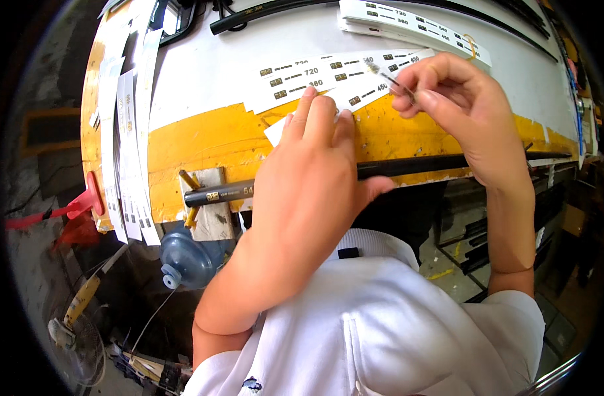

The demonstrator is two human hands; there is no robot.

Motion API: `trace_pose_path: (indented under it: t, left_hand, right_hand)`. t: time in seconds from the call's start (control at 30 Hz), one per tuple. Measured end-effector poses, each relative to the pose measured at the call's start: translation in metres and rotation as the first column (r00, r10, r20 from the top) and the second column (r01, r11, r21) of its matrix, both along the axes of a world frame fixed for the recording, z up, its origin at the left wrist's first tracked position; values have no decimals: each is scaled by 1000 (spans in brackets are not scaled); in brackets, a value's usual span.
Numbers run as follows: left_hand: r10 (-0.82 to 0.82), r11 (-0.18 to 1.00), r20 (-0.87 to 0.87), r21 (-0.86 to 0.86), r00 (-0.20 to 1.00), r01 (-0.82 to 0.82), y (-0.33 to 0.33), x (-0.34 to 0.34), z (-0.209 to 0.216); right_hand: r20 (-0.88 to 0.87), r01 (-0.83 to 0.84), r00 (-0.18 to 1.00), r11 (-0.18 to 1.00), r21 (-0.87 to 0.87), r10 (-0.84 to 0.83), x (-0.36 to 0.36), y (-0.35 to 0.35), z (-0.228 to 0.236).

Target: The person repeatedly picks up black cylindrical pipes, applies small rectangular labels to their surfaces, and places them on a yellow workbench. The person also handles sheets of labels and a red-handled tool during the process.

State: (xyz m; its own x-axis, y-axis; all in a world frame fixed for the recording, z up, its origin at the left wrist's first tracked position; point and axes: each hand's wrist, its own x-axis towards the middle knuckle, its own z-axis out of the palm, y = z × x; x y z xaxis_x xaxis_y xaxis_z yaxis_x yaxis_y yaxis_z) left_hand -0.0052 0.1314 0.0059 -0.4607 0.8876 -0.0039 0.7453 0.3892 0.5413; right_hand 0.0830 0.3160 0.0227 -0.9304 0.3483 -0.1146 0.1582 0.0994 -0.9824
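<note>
My left hand [312,175] lies palm down with fingers stretched and thumb out. Its fingertips rest on the lower edge of white printed label sheets [292,99], fanned over one another. Between the thumb and fingers of my right hand [463,99] is a narrow strip [395,84] with dark marks and a pale, shiny end, held just above the sheets. Below my left wrist, partly hidden by it, a black rod [414,165] runs along the table's near edge. Its left end carries a printed mark and sits by a wooden block [213,204] with yellowish pegs.
A banded stack of label sheets [414,30] lies at the back right, near black rods [275,10]. Long white strips [127,152] hang over the table's left edge. Beyond are a red handle [87,198], a blue water bottle [186,257] and a fan [77,343].
</note>
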Motion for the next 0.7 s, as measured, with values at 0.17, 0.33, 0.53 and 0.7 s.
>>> trace_pose_path:
  t: [0.17,0.33,0.53,0.7]
  left_hand:
    - [94,909,321,358,943,-213,-15,-5,29]
    - [105,810,720,338,686,-480,-40,17,42]
    - [90,766,914,190,395,-614,-59,28,35]
    - [201,774,767,257,609,-579,-81,33,19]
  right_hand:
    - [-41,100,994,990,-96,-105,27,-28,22]
    - [21,62,998,956,-287,-59,37,-62,38]
    - [13,35,999,960,-276,-33,42,-80,28]
    - [-13,92,995,964,-250,-98,40,-97,7]
